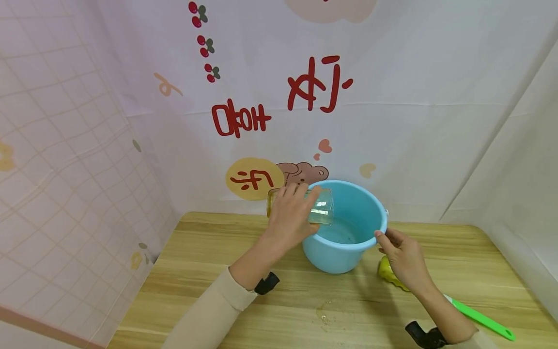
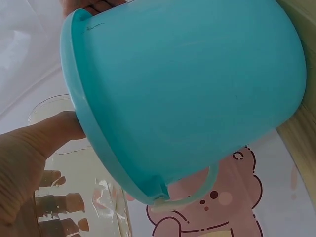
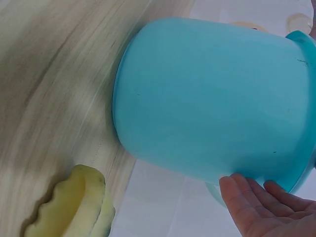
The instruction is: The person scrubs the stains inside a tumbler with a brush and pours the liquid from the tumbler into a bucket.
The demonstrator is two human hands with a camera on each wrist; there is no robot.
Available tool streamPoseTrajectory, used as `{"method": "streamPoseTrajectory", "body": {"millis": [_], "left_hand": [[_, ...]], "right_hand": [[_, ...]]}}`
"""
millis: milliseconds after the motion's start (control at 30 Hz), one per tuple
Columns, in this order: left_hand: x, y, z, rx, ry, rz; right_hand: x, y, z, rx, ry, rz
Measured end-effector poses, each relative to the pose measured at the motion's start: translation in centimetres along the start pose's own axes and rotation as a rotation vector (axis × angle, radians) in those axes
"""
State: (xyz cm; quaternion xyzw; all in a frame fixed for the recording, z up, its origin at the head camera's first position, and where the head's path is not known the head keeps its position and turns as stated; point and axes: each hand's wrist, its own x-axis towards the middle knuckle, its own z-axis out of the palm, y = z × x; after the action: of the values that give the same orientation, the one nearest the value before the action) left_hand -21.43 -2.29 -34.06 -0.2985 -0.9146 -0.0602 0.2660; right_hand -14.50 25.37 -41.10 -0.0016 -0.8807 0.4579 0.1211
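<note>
My left hand (image 1: pixel 291 213) grips a clear drinking glass (image 1: pixel 323 206), tipped on its side, with its right end over the rim of a light blue bucket (image 1: pixel 333 257). A little water shows in the bottom of the bucket, which stands on the table. At the bucket's right rim, my right hand (image 1: pixel 404 259) pinches the edge, thumb on top and fingers underneath. In the left wrist view the glass (image 2: pixel 111 205) is partly hidden by the bucket, and the fingers show through it. The right wrist view has the right fingers (image 3: pixel 256 202) against the bucket's outer wall.
On the wooden table (image 1: pixel 209 271), a yellow wavy-edged sponge (image 1: pixel 388 272) lies beside the right hand. A green handle (image 1: pixel 481 319) lies past the right forearm, which hides whether the two join. Drops of water (image 1: pixel 324 317) wet the table in front. A printed cloth (image 1: pixel 418 145) hangs behind.
</note>
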Motion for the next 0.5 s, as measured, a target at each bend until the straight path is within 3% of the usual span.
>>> {"method": "streamPoseTrajectory", "body": {"millis": [300, 500], "left_hand": [[-0.49, -0.73, 0.20, -0.135, 0.031, -0.094], [-0.90, -0.78, 0.39, -0.202, 0.057, -0.196]], "right_hand": [[-0.07, -0.21, -0.06, -0.002, -0.022, 0.017], [0.00, -0.16, -0.11, -0.012, -0.027, 0.021]]}}
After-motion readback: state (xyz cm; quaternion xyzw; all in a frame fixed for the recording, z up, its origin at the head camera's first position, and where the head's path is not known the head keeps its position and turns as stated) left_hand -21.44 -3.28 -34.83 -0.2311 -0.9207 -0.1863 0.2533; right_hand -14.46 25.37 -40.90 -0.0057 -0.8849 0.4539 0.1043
